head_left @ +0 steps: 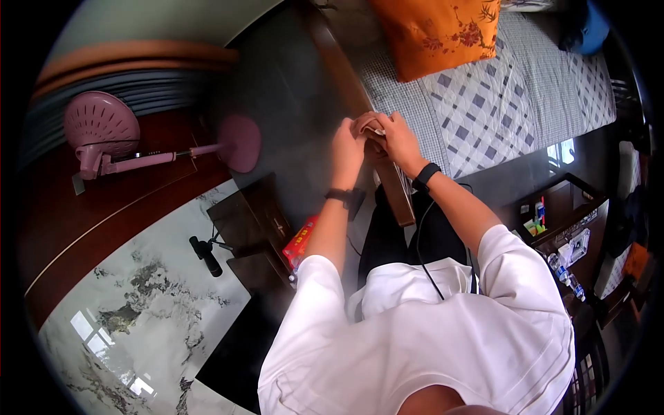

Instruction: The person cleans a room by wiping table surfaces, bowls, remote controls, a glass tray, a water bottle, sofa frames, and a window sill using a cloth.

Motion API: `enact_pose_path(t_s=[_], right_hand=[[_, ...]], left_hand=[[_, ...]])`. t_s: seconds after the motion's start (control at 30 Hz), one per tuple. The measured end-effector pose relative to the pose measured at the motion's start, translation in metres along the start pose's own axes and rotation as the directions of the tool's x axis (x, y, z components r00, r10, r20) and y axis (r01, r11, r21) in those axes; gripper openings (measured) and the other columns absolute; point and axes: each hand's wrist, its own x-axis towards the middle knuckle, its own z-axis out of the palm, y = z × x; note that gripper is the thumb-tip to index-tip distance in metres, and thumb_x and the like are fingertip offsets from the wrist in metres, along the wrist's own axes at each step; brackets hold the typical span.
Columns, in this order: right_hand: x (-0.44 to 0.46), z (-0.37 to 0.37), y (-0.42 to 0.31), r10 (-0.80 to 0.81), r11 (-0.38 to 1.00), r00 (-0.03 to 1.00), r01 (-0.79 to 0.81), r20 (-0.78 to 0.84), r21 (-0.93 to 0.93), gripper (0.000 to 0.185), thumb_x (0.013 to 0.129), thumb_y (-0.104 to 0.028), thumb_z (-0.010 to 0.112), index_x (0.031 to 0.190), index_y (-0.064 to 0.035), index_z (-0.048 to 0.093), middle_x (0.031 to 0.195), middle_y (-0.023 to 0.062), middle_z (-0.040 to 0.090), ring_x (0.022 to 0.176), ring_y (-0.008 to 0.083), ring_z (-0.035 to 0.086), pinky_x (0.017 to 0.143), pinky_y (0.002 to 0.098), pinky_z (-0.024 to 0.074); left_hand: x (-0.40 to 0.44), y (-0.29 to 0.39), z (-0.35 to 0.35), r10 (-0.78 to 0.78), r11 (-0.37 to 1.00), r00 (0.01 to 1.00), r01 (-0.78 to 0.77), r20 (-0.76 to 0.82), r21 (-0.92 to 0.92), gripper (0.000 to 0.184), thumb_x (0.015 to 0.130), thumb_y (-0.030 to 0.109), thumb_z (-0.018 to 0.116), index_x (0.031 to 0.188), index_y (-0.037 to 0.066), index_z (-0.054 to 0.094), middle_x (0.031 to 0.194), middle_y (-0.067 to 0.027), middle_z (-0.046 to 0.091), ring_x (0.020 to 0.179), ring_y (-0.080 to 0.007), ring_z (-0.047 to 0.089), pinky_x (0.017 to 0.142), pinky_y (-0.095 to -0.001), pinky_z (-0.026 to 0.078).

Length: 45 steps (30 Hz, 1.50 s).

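A small brown folded cloth (366,124) is held between my two hands, above the wooden armrest (398,194) of the sofa. My left hand (348,146) grips its left side, with the fingers curled in. On the other side, my right hand (401,142) pinches the cloth near a small pale patch. Part of the cloth is hidden behind the fingers, and I cannot tell whether it touches the armrest. Each wrist wears a black band.
An orange cushion (443,34) lies on the checked sofa cover (484,114). To the left, a pink fan (104,124) lies on a dark red wooden surface (76,228). A red packet (299,238) is beside my left forearm. Bottles (567,277) stand on a dark table at right.
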Motion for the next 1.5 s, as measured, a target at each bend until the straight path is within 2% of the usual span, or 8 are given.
enact_pose_path(t_s=[0.3, 0.6, 0.73, 0.8, 1.0, 1.33, 1.47, 1.5], right_hand=[[0.004, -0.002, -0.024, 0.021, 0.996, 0.998, -0.025, -0.051, -0.082, 0.039, 0.086, -0.006, 0.065, 0.122, -0.0208, 0.058, 0.1, 0.0193, 0.054, 0.094, 0.0418, 0.057, 0.078, 0.0477, 0.0495], [-0.113, 0.002, -0.023, 0.121, 0.97, 0.993, -0.116, 0.01, -0.215, 0.036, 0.085, -0.008, 0.066, 0.119, -0.0161, 0.057, 0.099, 0.0157, 0.053, 0.096, 0.038, 0.058, 0.078, 0.046, 0.051], [-0.112, -0.002, -0.024, 0.108, 0.964, 0.992, -0.087, 0.071, -0.252, 0.036, 0.087, -0.009, 0.063, 0.121, -0.0151, 0.055, 0.103, 0.0155, 0.053, 0.098, 0.0371, 0.058, 0.078, 0.0465, 0.0513], [-0.106, 0.0, -0.022, 0.109, 0.964, 0.992, -0.09, 0.062, -0.251, 0.037, 0.087, -0.008, 0.062, 0.123, -0.0155, 0.054, 0.104, 0.0153, 0.052, 0.099, 0.0369, 0.058, 0.078, 0.0463, 0.0513], [-0.086, 0.014, -0.024, 0.151, 0.958, 0.988, -0.142, 0.017, -0.251, 0.044, 0.086, -0.007, 0.062, 0.128, -0.0178, 0.054, 0.104, 0.0137, 0.051, 0.099, 0.0352, 0.057, 0.078, 0.0451, 0.0524], [-0.031, 0.043, -0.069, 0.415, 0.872, 0.878, -0.459, -0.236, -0.171, 0.053, 0.084, -0.009, 0.067, 0.134, -0.0203, 0.055, 0.102, 0.0125, 0.052, 0.097, 0.0352, 0.058, 0.075, 0.0449, 0.0531], [0.011, 0.08, -0.091, 0.258, 0.88, 0.848, -0.404, -0.463, -0.25, 0.05, 0.084, -0.005, 0.062, 0.133, -0.0185, 0.059, 0.099, 0.0108, 0.052, 0.095, 0.0325, 0.059, 0.072, 0.0417, 0.0538], [0.024, 0.091, -0.094, 0.241, 0.874, 0.83, -0.411, -0.503, -0.26, 0.049, 0.085, -0.005, 0.061, 0.132, -0.0182, 0.06, 0.099, 0.0106, 0.053, 0.095, 0.0317, 0.059, 0.071, 0.0409, 0.054]], left_hand=[[0.015, -0.031, 0.012, 0.077, 0.997, 0.996, -0.077, -0.045, -0.013, 0.026, 0.082, 0.006, 0.073, 0.103, 0.003, 0.059, 0.102, -0.0207, 0.067, 0.098, -0.0422, 0.064, 0.081, -0.0467, 0.053], [-0.094, -0.063, 0.017, 0.03, 0.999, 0.973, -0.04, 0.229, 0.037, 0.026, 0.087, 0.014, 0.072, 0.104, 0.008, 0.053, 0.102, -0.0162, 0.065, 0.099, -0.0413, 0.063, 0.08, -0.0505, 0.051], [-0.091, -0.067, 0.016, 0.027, 0.999, 0.968, -0.037, 0.249, 0.038, 0.027, 0.086, 0.016, 0.074, 0.102, 0.008, 0.054, 0.101, -0.0154, 0.068, 0.098, -0.0411, 0.065, 0.077, -0.0505, 0.052], [-0.08, -0.06, 0.011, -0.047, 0.997, 0.953, 0.026, 0.299, 0.072, 0.027, 0.085, 0.016, 0.075, 0.101, 0.008, 0.055, 0.102, -0.0155, 0.069, 0.098, -0.0414, 0.065, 0.076, -0.0498, 0.053], [-0.053, -0.049, -0.006, -0.013, 0.997, 0.959, -0.008, 0.282, 0.072, 0.026, 0.084, 0.015, 0.076, 0.097, 0.006, 0.056, 0.1, -0.016, 0.069, 0.097, -0.0416, 0.065, 0.074, -0.0491, 0.052], [0.052, -0.04, -0.043, 0.069, 0.988, 0.814, -0.134, 0.577, 0.071, 0.021, 0.082, 0.007, 0.072, 0.096, 0.005, 0.056, 0.098, -0.0171, 0.07, 0.096, -0.0413, 0.065, 0.076, -0.0465, 0.052], [0.104, -0.052, -0.065, 0.183, 0.928, 0.775, -0.339, 0.605, 0.154, 0.019, 0.081, 0.009, 0.073, 0.093, 0.005, 0.06, 0.093, -0.0194, 0.071, 0.092, -0.0433, 0.066, 0.072, -0.0475, 0.053], [0.116, -0.065, -0.063, 0.206, 0.944, 0.793, -0.316, 0.573, 0.097, 0.019, 0.08, 0.009, 0.074, 0.093, 0.005, 0.061, 0.092, -0.0201, 0.07, 0.09, -0.0436, 0.066, 0.071, -0.0474, 0.053]])
